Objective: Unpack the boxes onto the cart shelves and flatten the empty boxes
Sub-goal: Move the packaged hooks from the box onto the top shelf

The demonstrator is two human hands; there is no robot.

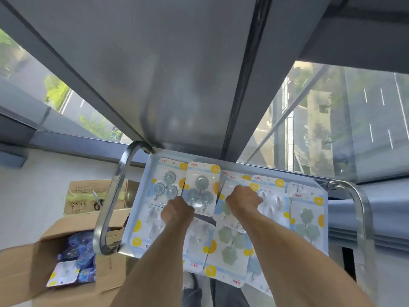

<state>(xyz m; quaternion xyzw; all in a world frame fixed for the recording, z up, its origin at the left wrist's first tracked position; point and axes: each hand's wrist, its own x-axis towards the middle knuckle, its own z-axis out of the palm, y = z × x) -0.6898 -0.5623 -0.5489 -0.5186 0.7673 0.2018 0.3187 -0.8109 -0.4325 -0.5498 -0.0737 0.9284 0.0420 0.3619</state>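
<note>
Several blister packs of wall hooks cover the cart's top shelf. My left hand grips the near edge of a pack of blue flower hooks in the middle. My right hand holds a tilted pack of hooks just right of it, fingers curled over the card. Packs of green hexagon hooks lie at the near edge, overhanging it. An open cardboard box at lower left holds more packs.
The cart's chrome handles rise at the left and right ends of the shelf. A second cardboard box stands behind the open one. Windows and a grey pillar are right behind the cart.
</note>
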